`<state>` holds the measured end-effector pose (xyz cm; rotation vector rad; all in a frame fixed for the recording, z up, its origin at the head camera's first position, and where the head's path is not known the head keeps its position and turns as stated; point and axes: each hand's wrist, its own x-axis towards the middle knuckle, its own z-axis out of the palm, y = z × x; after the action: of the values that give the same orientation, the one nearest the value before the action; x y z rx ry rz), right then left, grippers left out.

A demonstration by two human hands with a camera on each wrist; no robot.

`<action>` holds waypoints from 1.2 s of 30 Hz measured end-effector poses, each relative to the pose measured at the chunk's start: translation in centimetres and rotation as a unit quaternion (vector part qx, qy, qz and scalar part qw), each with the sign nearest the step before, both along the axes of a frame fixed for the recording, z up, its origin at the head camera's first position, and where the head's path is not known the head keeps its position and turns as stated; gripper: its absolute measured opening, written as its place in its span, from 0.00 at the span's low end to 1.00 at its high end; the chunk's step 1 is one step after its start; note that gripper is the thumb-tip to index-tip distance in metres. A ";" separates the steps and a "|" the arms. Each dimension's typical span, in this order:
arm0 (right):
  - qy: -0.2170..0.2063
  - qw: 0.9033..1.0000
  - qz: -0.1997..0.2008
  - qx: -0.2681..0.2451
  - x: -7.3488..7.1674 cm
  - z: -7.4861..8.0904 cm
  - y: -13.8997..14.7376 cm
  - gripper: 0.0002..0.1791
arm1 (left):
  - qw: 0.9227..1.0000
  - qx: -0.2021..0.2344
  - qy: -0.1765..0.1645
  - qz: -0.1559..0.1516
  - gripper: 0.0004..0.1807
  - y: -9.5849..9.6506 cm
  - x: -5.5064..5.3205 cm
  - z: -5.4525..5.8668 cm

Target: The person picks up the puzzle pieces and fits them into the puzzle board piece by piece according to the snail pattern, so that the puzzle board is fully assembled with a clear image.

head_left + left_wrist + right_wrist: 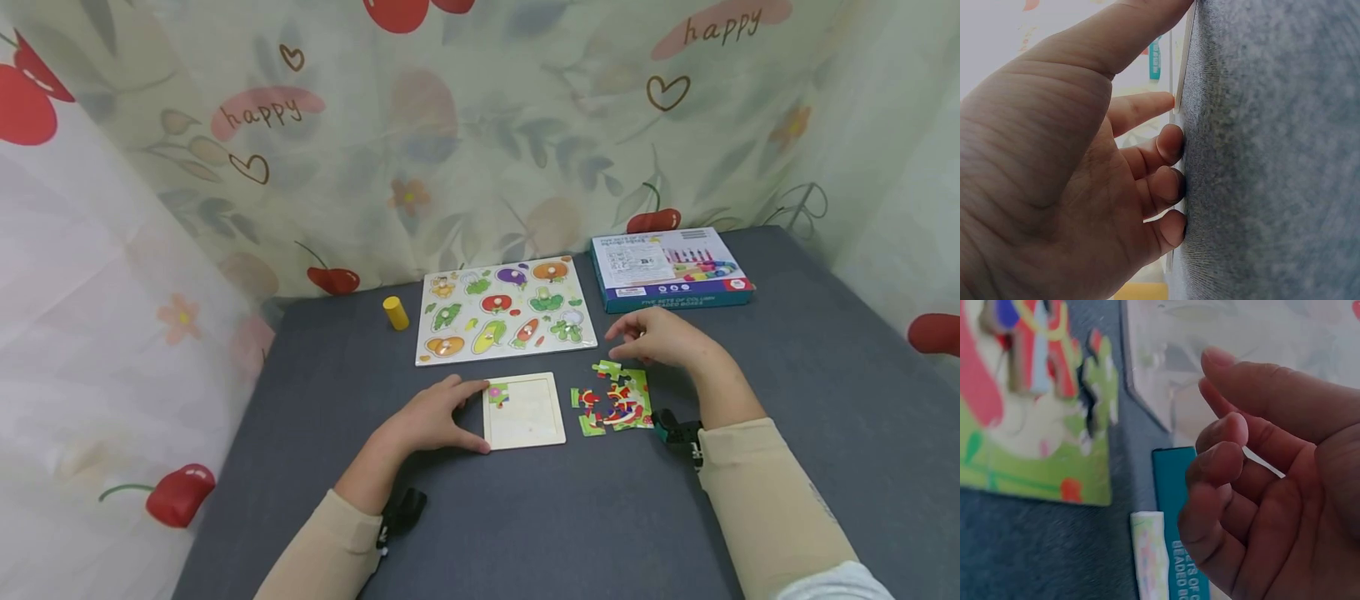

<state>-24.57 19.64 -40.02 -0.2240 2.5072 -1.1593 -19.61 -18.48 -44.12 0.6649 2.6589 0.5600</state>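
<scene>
In the head view my left hand (431, 417) rests at the left side of a square wooden puzzle tray (536, 408). Its index finger touches near the upper corner and its thumb near the lower one. One puzzle piece (498, 394) lies in the tray's upper left corner. My right hand (660, 337) hovers just above the loose jigsaw pieces (636, 400), touching none of them. In the right wrist view its fingers (1213, 465) are loosely bent, with nothing between them. The colourful pieces lie partly joined and overlapping on the table, right of the tray.
Behind the tray lies a vegetable picture board (506, 310). A yellow cylinder (396, 313) stands left of it. At the back right is a flat blue and white box (671, 271). A patterned curtain (480, 150) closes off the back of the grey table (525, 525).
</scene>
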 end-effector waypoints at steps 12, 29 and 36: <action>-0.054 0.996 0.064 0.012 -0.6 -2.5 0.6 0.21 | 1.000 0.001 -0.003 -0.001 0.54 -0.1 0.0 0.0; -0.021 0.997 0.063 0.049 -0.7 -2.8 -0.1 0.19 | 1.000 -0.001 -0.005 0.002 0.54 0.1 0.0 0.3; -0.004 0.995 0.068 0.076 -0.7 -2.6 -0.6 0.18 | 1.000 -0.001 -0.008 0.003 0.54 0.0 0.0 0.3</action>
<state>-25.31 19.08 -42.65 -0.3424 2.5153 -0.9090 -19.56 -18.49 -43.83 0.6487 2.6484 0.5620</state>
